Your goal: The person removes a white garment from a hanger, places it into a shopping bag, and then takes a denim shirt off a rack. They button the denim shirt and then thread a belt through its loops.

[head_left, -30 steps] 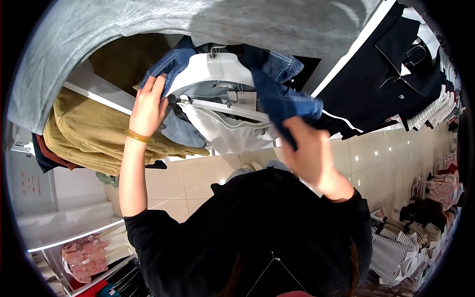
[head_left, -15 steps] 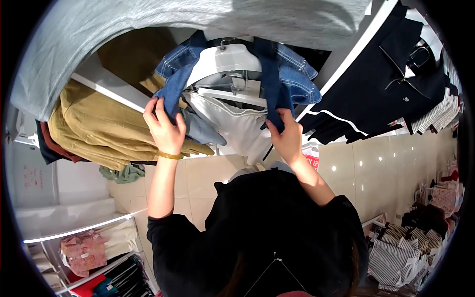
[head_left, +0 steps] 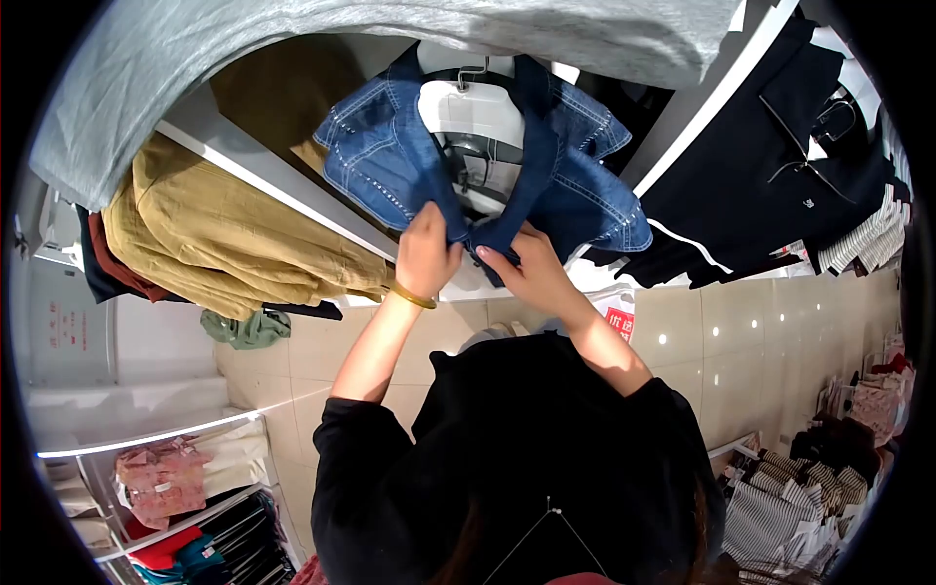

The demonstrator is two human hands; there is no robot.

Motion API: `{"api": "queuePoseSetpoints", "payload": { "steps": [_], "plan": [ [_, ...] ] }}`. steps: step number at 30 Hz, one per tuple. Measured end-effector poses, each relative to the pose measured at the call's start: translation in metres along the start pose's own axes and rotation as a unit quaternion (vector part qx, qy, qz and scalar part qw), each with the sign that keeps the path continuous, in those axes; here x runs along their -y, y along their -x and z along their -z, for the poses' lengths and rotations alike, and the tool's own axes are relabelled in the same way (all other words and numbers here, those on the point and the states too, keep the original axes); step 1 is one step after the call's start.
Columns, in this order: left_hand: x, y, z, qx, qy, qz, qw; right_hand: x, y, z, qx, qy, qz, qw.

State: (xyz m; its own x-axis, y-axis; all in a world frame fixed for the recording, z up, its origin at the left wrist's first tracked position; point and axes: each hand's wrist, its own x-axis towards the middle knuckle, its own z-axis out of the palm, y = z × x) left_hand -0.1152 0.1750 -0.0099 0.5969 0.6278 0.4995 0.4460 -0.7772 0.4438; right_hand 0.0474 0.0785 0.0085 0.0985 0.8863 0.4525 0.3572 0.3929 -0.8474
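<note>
A blue denim jacket [head_left: 375, 146] with pale stitching hangs on a white hanger [head_left: 470, 107] in front of me. My left hand [head_left: 426, 255], below a yellow bangle, grips one front edge of the jacket near the collar. My right hand [head_left: 534, 271] pinches the opposite edge with thumb and fingers. Both edges nearly meet between my hands. Inside the neck opening, more dark and white hanger parts show. What lies behind the jacket is mostly hidden.
Mustard clothes [head_left: 224, 234] hang at left, and a navy zip-neck top [head_left: 760, 146] at right. Grey fabric [head_left: 390, 19] spans the top. Low racks with pink clothes [head_left: 161, 483] and striped clothes [head_left: 770, 507] stand on the tiled floor [head_left: 673, 341].
My hands have come together, drawing the two jacket fronts inward. The white garment and light denim seen between them before are now covered.
</note>
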Motion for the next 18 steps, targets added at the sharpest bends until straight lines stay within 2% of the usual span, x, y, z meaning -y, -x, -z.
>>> {"api": "queuePoseSetpoints", "payload": {
  "steps": [3, 5, 6, 11, 13, 17, 18],
  "plan": [
    [0.000, 0.008, -0.012, -0.016, -0.002, 0.038, 0.999, -0.019, 0.005, 0.007, 0.039, 0.016, -0.039, 0.998],
    [0.017, 0.016, -0.019, -0.014, 0.027, 0.045, 0.999, -0.025, 0.010, 0.018, 0.026, 0.080, 0.008, 0.996],
    [0.021, 0.017, -0.018, -0.014, 0.054, 0.051, 0.997, -0.024, 0.011, 0.028, 0.056, 0.090, -0.014, 0.994],
    [0.020, 0.028, -0.017, 0.007, 0.103, 0.094, 0.990, -0.033, 0.014, 0.048, 0.037, 0.105, 0.004, 0.994],
    [0.005, 0.024, -0.015, -0.061, 0.151, 0.096, 0.982, -0.037, 0.016, 0.049, 0.074, 0.096, -0.123, 0.985],
    [-0.007, 0.021, -0.022, -0.129, 0.182, 0.097, 0.970, -0.030, 0.011, 0.038, 0.055, 0.036, -0.052, 0.996],
    [-0.012, 0.023, -0.021, -0.131, 0.204, 0.132, 0.961, -0.027, 0.008, 0.036, 0.054, 0.027, -0.022, 0.998]
  ]
}}
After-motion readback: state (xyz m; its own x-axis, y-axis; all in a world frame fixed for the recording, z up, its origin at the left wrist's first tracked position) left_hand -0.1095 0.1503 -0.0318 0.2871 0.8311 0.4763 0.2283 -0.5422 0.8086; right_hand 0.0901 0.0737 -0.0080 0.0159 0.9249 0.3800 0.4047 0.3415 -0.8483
